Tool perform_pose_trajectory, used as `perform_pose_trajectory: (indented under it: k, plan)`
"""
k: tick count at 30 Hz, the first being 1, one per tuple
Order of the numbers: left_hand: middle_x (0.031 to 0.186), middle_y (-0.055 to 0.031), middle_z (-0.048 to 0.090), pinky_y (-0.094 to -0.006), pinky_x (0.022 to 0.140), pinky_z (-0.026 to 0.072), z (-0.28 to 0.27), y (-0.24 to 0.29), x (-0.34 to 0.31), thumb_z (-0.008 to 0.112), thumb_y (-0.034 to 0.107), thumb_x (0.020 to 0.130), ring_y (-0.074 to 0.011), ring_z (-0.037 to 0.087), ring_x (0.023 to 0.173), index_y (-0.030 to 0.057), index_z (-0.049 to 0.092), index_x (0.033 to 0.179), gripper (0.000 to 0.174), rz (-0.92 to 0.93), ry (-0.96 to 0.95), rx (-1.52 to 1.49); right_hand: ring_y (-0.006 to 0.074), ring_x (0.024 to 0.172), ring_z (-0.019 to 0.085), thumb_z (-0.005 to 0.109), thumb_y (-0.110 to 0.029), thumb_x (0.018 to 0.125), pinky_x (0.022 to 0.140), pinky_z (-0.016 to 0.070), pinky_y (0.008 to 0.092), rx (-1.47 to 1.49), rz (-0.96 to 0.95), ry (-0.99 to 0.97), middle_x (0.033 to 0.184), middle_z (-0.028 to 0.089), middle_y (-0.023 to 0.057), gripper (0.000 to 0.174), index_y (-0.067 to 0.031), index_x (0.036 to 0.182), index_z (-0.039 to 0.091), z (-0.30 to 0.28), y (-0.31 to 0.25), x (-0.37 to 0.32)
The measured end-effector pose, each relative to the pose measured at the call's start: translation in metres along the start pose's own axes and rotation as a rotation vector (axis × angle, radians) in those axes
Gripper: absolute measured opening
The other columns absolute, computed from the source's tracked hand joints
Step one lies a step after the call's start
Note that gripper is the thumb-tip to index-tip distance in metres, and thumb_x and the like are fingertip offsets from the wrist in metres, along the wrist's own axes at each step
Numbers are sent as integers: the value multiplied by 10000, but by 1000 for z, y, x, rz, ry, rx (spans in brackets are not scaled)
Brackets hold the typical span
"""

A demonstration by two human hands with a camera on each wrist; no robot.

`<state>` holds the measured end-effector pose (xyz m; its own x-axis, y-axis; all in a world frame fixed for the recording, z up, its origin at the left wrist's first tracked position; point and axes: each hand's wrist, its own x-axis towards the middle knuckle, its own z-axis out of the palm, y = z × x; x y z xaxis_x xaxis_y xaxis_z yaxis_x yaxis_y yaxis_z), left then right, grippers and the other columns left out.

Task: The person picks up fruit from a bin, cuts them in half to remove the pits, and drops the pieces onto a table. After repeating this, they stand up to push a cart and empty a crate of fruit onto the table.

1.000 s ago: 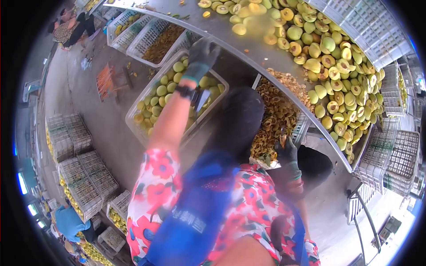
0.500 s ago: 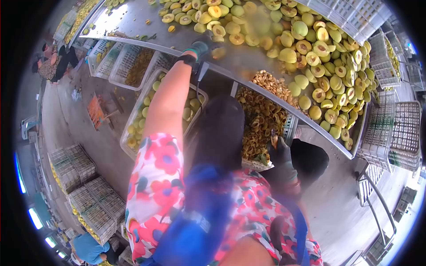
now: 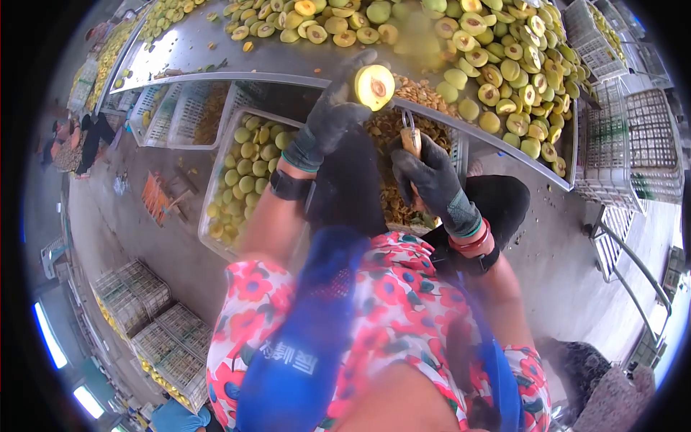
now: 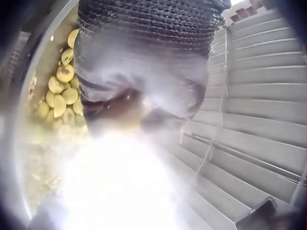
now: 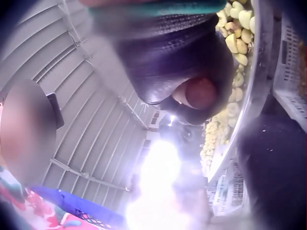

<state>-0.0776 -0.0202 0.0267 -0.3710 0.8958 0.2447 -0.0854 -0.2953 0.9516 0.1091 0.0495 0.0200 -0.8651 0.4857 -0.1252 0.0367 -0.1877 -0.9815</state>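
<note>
In a dark glove, the left hand (image 3: 332,115) holds a halved yellow-green fruit (image 3: 374,87), its cut face with a brown centre turned up. To its right, the gloved right hand (image 3: 434,178) grips the wooden handle (image 3: 411,142) of a small tool with a looped metal end (image 3: 407,119). Fruit and tool are apart. The left wrist view shows the left glove (image 4: 144,62) with its fingers mostly hidden by glare. In the right wrist view, the right glove (image 5: 177,67) is curled round the handle's rounded end (image 5: 200,93).
A metal table (image 3: 273,75) carries many halved fruits (image 3: 504,72) and a pile of pits (image 3: 417,92). Below its edge stand a crate of whole green fruits (image 3: 248,165) and a container of brown scraps (image 3: 396,205). Stacked crates (image 3: 651,144) are at the right.
The left hand has come back from the table's edge, now with a halved fruit in it. The right hand has risen towards it with the tool. The head view has shifted.
</note>
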Motion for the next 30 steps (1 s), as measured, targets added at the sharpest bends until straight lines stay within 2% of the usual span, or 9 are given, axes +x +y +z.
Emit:
perform_pose_trajectory:
  k: [1,4,7,10,13,20,23,28,30]
  plan:
    - [1274,-76,427,-284,1009,324,10,3,-1,560,82,703,-163,430,1148,4,354,1303,639,44,-24,45,90,395,440,527,-150,881,361,342,226,-33,-21,12,592,496,13,122,-43,927,491,1,-5,0]
    - [1242,-84,450,-281,983,348,38,11,-10,564,95,703,-163,444,1117,2,361,1283,622,-11,10,116,92,396,438,506,-154,893,362,340,222,-17,-30,32,596,499,14,125,-38,937,490,1,-12,-9]
    - [1185,-90,476,-279,935,383,49,3,-16,570,155,784,-154,461,1078,24,398,1236,501,-62,32,-111,85,403,445,497,-150,897,361,342,216,18,-60,45,605,501,14,129,-35,954,486,1,-11,-14]
    - [1142,-87,469,-273,877,408,72,7,-20,546,261,871,-134,472,1017,41,423,1174,394,-78,210,-159,80,409,451,486,-152,902,355,348,211,19,-119,70,622,506,15,137,-33,970,480,3,-8,-17]
    - [1107,-79,464,-271,851,411,83,6,-23,502,328,913,-126,471,985,44,430,1144,373,106,272,179,78,411,455,483,-158,905,349,354,207,70,-121,107,637,508,14,144,-35,980,474,10,-9,-22]
    - [1082,-85,483,-281,853,410,88,-16,-25,486,298,918,-149,474,986,38,428,1157,358,104,304,79,79,406,436,488,-166,904,350,352,205,90,-23,86,642,501,11,151,-47,993,466,5,-7,-19]
    - [1095,-92,486,-287,864,413,85,-20,-24,480,278,922,-158,478,998,35,433,1161,345,88,270,43,74,402,414,488,-162,904,353,346,202,-132,-188,54,627,483,3,138,-55,991,470,-7,22,-12]
    - [1102,-98,491,-297,870,423,82,-18,-22,473,249,926,-167,487,1008,31,433,1162,324,156,224,72,66,402,396,496,-140,896,351,341,205,10,-28,-66,612,463,-7,116,-56,974,480,-5,-8,-19]
    - [1107,-98,489,-297,868,423,80,-23,-24,477,245,925,-166,486,1011,33,433,1163,322,173,216,97,64,404,402,496,-136,893,348,342,208,1,-73,-59,610,465,-6,114,-52,970,482,-3,-10,-16]
